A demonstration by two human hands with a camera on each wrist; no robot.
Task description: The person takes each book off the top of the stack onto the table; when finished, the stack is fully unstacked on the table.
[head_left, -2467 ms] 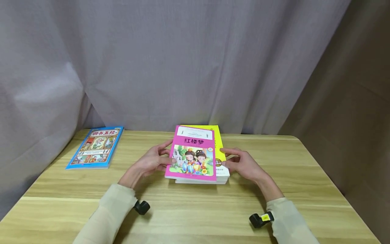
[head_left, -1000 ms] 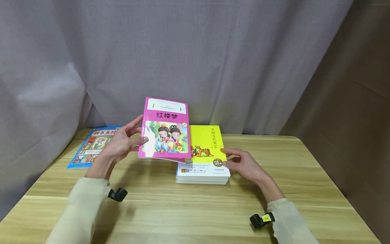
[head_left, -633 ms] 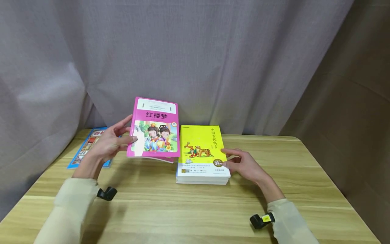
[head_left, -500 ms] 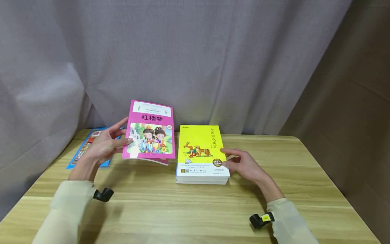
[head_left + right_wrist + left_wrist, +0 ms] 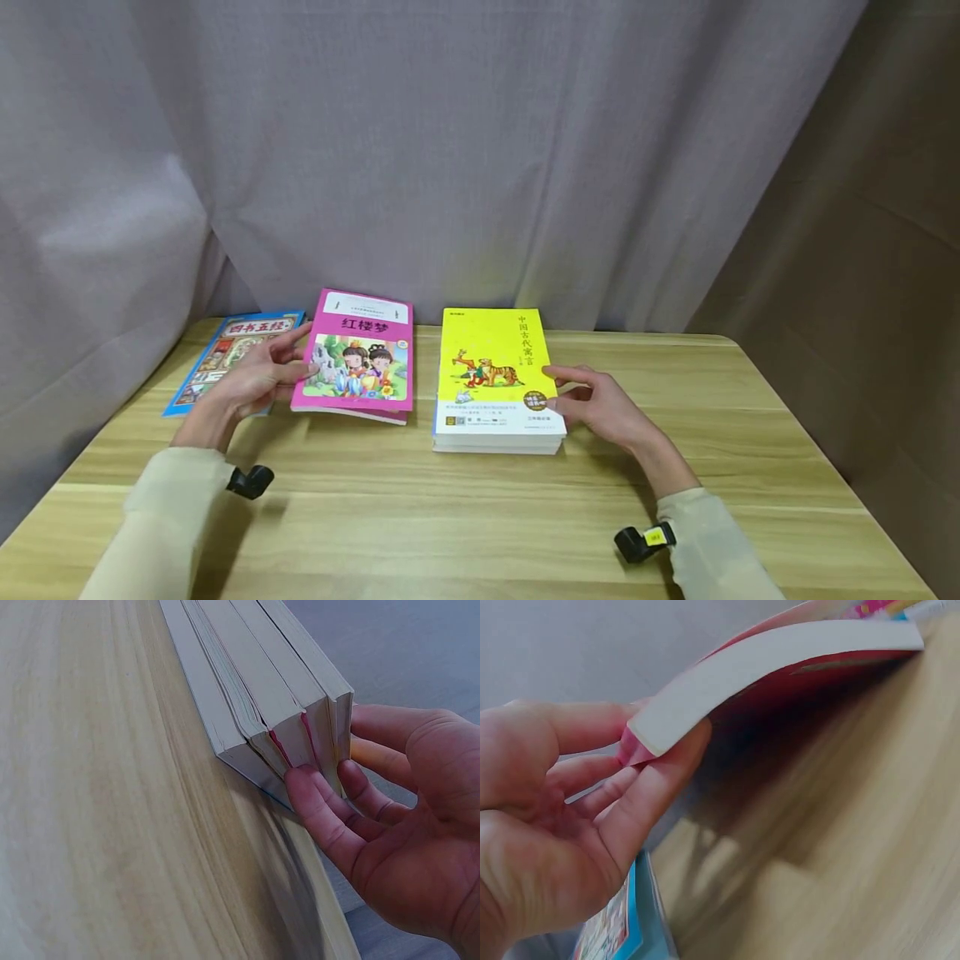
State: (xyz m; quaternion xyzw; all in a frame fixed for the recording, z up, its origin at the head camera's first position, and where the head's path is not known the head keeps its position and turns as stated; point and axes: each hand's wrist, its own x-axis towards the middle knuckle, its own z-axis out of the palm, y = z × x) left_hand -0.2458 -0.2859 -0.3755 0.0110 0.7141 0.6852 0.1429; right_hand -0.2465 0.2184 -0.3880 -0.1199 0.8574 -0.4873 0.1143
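Observation:
My left hand (image 5: 255, 375) pinches a pink children's book (image 5: 363, 358) by its left edge, thumb over the cover and fingers beneath. The book (image 5: 780, 664) tilts above the tabletop in the left wrist view, its pages bowed and its shadow below. Resting against the right side of a book stack, my right hand (image 5: 607, 408) has its fingertips at the page edges and spines. A yellow book (image 5: 491, 350) with a tiger picture tops that stack; in the right wrist view several books (image 5: 262, 682) lie under it, beside my fingers (image 5: 322, 817).
A blue-bordered book (image 5: 202, 379) lies at the table's back left, partly covered by my left hand. The wooden table (image 5: 450, 525) extends forward of the stack, and a grey curtain (image 5: 480, 150) hangs behind it.
My left hand has lifted the pink book off the stack, carried it left and lowered it close over the table, uncovering the yellow book. My right hand has stayed put.

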